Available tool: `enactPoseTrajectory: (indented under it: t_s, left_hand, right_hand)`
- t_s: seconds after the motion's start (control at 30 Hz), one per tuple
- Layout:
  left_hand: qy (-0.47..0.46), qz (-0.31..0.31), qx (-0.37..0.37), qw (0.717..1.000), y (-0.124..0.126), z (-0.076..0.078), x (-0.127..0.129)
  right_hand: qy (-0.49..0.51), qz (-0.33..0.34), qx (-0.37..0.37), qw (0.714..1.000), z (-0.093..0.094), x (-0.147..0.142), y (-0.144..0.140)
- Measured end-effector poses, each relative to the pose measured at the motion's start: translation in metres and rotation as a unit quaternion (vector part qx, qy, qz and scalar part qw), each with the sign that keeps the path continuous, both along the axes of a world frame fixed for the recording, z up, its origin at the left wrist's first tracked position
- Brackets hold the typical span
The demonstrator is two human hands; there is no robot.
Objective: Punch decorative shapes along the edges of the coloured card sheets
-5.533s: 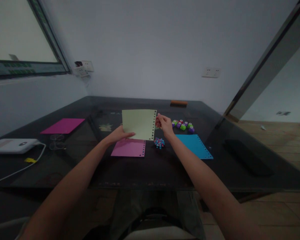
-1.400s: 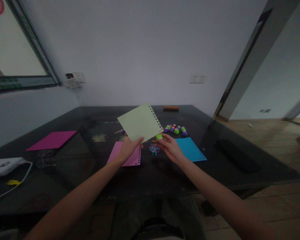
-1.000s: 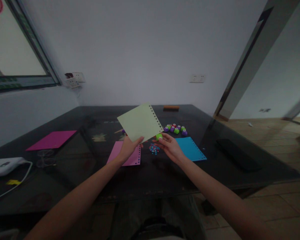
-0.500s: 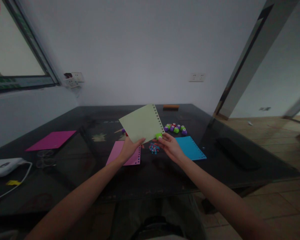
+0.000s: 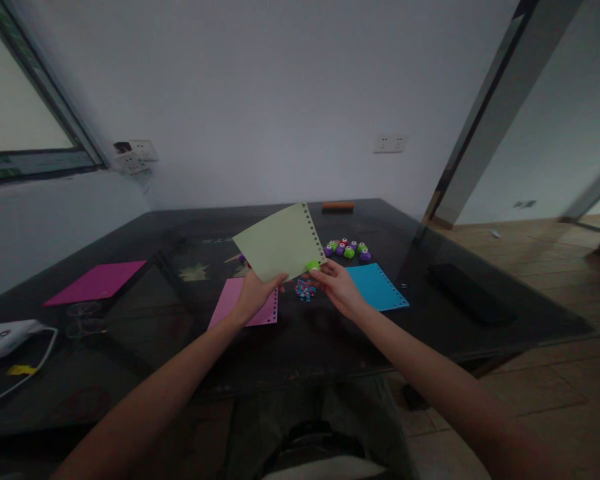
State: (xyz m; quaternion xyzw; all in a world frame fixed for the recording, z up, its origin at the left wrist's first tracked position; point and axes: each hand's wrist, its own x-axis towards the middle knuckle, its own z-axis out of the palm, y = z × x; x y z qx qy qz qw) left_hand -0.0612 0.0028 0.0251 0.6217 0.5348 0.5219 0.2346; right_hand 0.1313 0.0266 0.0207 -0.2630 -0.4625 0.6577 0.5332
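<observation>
My left hand is closed on the lower edge of a pale yellow-green sheet of paper, holding it tilted above the table. A row of punched holes runs down the sheet's right edge. My right hand grips a small green paper punch, which sits at the sheet's lower right corner. How far the paper reaches into the punch is hidden. Below the hands is a little heap of pink and blue paper bits. A pink sheet with holes along its right side lies under my left hand.
Several purple, green and red punches stand behind the blue punched sheet. Further off lies a brown bar-shaped object. At left are a magenta sheet, glasses and a white device with a cable. A dark flat object lies right.
The whole view has shifted slightly. Both hands keep their hold on the sheet and the green punch, which has barely moved at the sheet's corner.
</observation>
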Motion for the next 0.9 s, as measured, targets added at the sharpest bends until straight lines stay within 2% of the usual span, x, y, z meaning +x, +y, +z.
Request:
enactPoseTrajectory:
  t_s: [0.43, 0.9]
  left_hand:
    - [0.010, 0.014, -0.006, 1.000, 0.0006, 0.0017, 0.0006]
    - [0.008, 0.009, -0.017, 1.000, 0.0020, -0.0001, -0.0008]
  right_hand:
    - [-0.009, -0.009, 0.016, 1.000, -0.0052, -0.0002, 0.0026]
    - [-0.031, -0.015, 0.010, 0.999, -0.0020, 0.0008, 0.0008]
